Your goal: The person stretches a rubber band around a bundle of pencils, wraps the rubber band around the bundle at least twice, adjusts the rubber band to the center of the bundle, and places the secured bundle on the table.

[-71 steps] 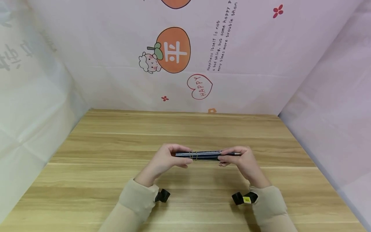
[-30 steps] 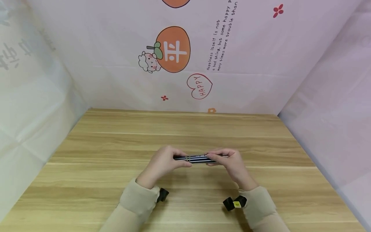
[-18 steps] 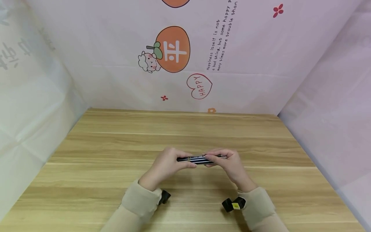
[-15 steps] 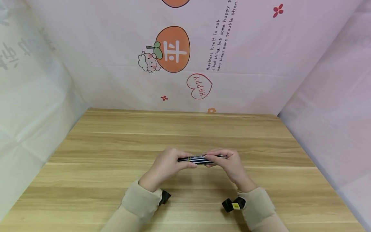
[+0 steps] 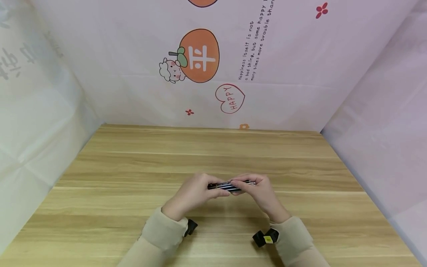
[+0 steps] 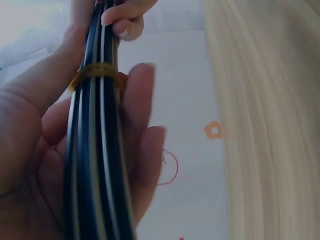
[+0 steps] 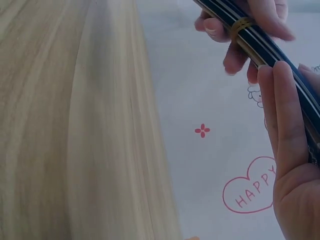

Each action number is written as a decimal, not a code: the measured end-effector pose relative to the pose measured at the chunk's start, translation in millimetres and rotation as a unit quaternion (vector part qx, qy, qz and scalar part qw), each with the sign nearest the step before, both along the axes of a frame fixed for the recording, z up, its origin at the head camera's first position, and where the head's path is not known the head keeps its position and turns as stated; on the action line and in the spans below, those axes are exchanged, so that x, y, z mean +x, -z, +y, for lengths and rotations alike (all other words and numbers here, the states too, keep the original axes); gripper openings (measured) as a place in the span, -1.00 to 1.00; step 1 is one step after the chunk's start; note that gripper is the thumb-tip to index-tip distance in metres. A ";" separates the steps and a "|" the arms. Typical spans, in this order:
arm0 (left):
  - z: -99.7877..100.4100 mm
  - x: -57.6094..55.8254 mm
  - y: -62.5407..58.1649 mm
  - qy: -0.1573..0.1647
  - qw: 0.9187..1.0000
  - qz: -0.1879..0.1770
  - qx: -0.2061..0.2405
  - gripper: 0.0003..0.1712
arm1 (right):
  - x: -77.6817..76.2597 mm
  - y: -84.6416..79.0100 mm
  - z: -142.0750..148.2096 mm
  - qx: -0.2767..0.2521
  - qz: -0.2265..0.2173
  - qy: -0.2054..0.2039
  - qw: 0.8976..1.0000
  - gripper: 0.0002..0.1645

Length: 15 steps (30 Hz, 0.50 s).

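A bundle of dark blue pencils with pale stripes (image 5: 228, 187) is held level above the table between my two hands. A yellowish rubber band (image 6: 97, 71) wraps the bundle, and in the head view it is mostly covered by the left fingers. My left hand (image 5: 192, 192) grips the left end, thumb on the near side and fingers behind. Near the other end, my right hand (image 5: 261, 191) pinches the pencils between thumb and fingers. In the right wrist view, two straight right-hand fingers (image 7: 284, 110) lie along the bundle (image 7: 262, 46).
A wood-grain table (image 5: 213, 152) lies beneath the hands. White cloth with printed pictures (image 5: 283, 66) closes off the back and both sides. Black wrist cameras (image 5: 263, 238) sit at the cuffs.
The hands have drawn closer together. My right hand has shifted left along the bundle, and my left hand has slid right, over the rubber band. The bundle sits slightly lower in view.
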State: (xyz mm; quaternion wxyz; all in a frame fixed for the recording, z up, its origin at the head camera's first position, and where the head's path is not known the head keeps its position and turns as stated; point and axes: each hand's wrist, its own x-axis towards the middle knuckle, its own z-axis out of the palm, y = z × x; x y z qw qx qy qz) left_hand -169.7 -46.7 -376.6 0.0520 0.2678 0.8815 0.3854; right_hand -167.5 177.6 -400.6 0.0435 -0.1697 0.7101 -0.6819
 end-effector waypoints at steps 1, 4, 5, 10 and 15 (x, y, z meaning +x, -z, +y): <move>-1.8 -1.1 0.4 -0.004 1.000 -0.004 -0.002 -0.61 | -0.2 -0.3 0.4 -0.003 -0.002 0.006 1.000 -0.70; -7.0 -3.4 0.5 -0.015 1.000 -0.007 -0.009 -0.64 | -0.6 -1.3 2.1 -0.011 -0.005 0.028 1.000 -0.79; -8.3 -3.9 0.1 -0.018 1.000 -0.005 -0.012 -0.67 | -0.6 -1.5 2.7 -0.013 -0.005 0.032 0.999 -0.83; -8.3 -2.5 -3.8 -0.014 0.999 0.029 -0.035 -0.74 | -1.1 -2.1 4.5 -0.025 -0.005 0.032 0.999 -0.90; -2.9 2.1 -5.9 -0.014 0.996 0.072 -0.056 -0.68 | -1.0 -3.7 4.4 -0.023 0.003 0.027 0.999 -0.85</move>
